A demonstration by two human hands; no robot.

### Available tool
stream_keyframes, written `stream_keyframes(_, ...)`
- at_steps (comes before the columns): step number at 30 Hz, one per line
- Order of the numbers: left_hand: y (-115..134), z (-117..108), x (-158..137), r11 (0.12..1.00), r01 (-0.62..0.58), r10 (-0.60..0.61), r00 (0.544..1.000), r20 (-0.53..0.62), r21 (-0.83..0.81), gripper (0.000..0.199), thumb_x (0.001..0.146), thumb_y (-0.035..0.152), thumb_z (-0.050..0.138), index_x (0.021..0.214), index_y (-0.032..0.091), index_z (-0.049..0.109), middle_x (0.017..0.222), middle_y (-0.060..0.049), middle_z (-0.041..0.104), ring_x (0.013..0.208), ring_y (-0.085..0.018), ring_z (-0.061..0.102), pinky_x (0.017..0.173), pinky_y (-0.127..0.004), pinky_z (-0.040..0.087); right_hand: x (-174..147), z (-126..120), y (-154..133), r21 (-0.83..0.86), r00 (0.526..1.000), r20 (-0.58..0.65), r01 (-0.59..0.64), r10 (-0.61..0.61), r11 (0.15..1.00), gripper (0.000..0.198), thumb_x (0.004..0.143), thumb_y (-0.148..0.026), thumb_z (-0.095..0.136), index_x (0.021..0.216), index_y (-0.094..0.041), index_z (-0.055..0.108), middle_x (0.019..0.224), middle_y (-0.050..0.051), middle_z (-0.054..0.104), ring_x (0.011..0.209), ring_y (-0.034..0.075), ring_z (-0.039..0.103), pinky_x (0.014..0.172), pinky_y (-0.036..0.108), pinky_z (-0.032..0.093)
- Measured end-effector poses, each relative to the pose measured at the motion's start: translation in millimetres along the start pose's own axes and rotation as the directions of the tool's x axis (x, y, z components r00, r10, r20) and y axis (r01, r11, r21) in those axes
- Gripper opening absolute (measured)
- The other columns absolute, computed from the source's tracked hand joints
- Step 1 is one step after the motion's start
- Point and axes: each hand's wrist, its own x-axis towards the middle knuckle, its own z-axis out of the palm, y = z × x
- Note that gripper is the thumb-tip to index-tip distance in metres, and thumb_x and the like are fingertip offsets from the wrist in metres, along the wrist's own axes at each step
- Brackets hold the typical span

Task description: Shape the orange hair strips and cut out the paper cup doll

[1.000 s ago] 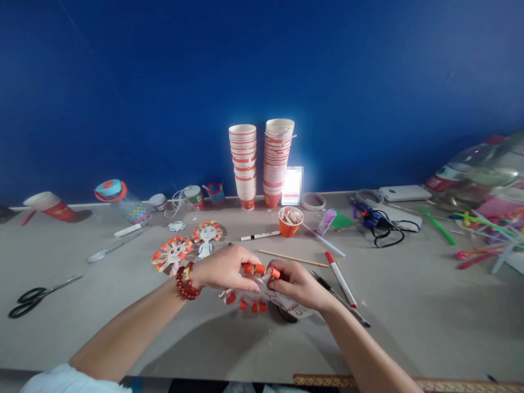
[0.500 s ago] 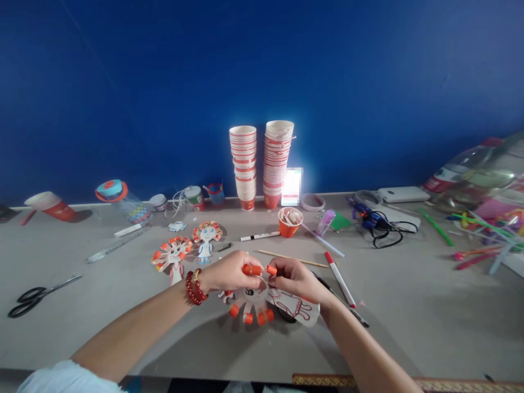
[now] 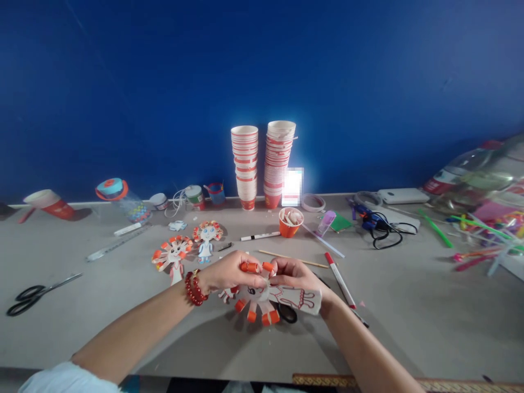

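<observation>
Between my hands is a paper doll [image 3: 290, 296], with a drawn face, a dress in red line and a fringe of orange-tipped curled paper strips for hair. My left hand [image 3: 235, 271], with red beads at its wrist, is closed on the head side of the doll. My right hand [image 3: 295, 273] pinches it where head and dress meet; the fingertips of both hands almost touch. Under the doll, a black loop handle [image 3: 287, 313] shows on the table, mostly hidden. Two similar dolls, one with a pink dress [image 3: 175, 254] and one in blue [image 3: 207, 240], lie to the left.
Two tall stacks of paper cups [image 3: 245, 169] stand by the wall, with a cup of scraps [image 3: 291, 222] in front. Scissors [image 3: 41, 295] lie far left. A red marker [image 3: 340, 279] and a thin stick [image 3: 292, 258] lie near my right hand. A glue gun [image 3: 370, 218] sits back right.
The doll has turned slightly in my hands: its dress end has risen and lies more level, and its lower curls have shifted right. More of the black loop shows beneath it.
</observation>
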Motion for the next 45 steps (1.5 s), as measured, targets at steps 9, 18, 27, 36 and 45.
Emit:
stream_keyframes(9,-6.8,1.8,-0.2,0.994,0.086,-0.088,0.996,-0.024,-0.074,0.027,0.069,0.037,0.069,0.078,0.013,0.06,0.056,0.005,0.043,0.043,-0.006,0.035,0.038,-0.02,0.023,-2.1,0.8,1.0,-0.146,0.996,-0.021,0.079,-0.083,0.986,0.024,0.073,-0.031,0.073,0.077,-0.014,0.056,0.07,0.0,0.058,0.058,0.01,0.053,0.055,0.022,0.04)
stream_keyframes(18,-21.4,2.7,4.4,0.971,0.116,-0.121,0.993,-0.009,-0.209,0.03,0.066,0.037,0.072,0.079,0.012,0.062,0.054,0.005,0.047,0.034,-0.005,0.038,0.03,-0.018,0.025,-2.5,3.4,5.3,-0.265,0.981,-0.045,0.17,-0.188,0.949,0.019,0.075,-0.029,0.069,0.076,-0.016,0.056,0.069,-0.002,0.055,0.059,0.01,0.05,0.056,0.023,0.041)
stream_keyframes(27,-37.5,8.1,8.9,0.902,0.113,-0.153,0.986,-0.063,-0.418,0.028,0.063,0.032,0.075,0.071,0.014,0.056,0.049,0.007,0.047,0.028,-0.004,0.038,0.027,-0.017,0.032,0.1,-3.0,16.0,-0.6,0.921,-0.058,0.276,-0.384,0.751,0.012,0.07,-0.024,0.068,0.073,-0.019,0.058,0.072,0.0,0.059,0.064,0.014,0.052,0.059,0.025,0.042)
stream_keyframes(36,-45.4,5.1,7.5,0.947,-0.031,-0.03,0.982,-0.184,-0.32,0.024,0.071,0.034,0.069,0.076,0.012,0.06,0.066,0.0,0.059,0.046,-0.007,0.052,0.04,-0.017,0.038,12.0,-20.0,10.5,-0.738,0.862,-0.193,0.187,-0.468,0.649,0.027,0.065,-0.022,0.071,0.091,-0.021,0.066,0.092,0.006,0.066,0.088,0.024,0.057,0.078,0.035,0.044)
stream_keyframes(45,-37.6,-16.3,5.0,0.997,-0.063,0.056,0.982,-0.18,-0.035,0.038,0.071,0.028,0.069,0.105,0.015,0.062,0.077,0.0,0.061,0.066,-0.011,0.053,0.059,-0.021,0.042,-6.2,-20.8,-23.8,-0.432,0.926,-0.192,0.217,-0.325,0.875,0.042,0.091,-0.045,0.044,0.113,-0.014,0.06,0.095,0.012,0.068,0.085,0.022,0.061,0.077,0.035,0.048)
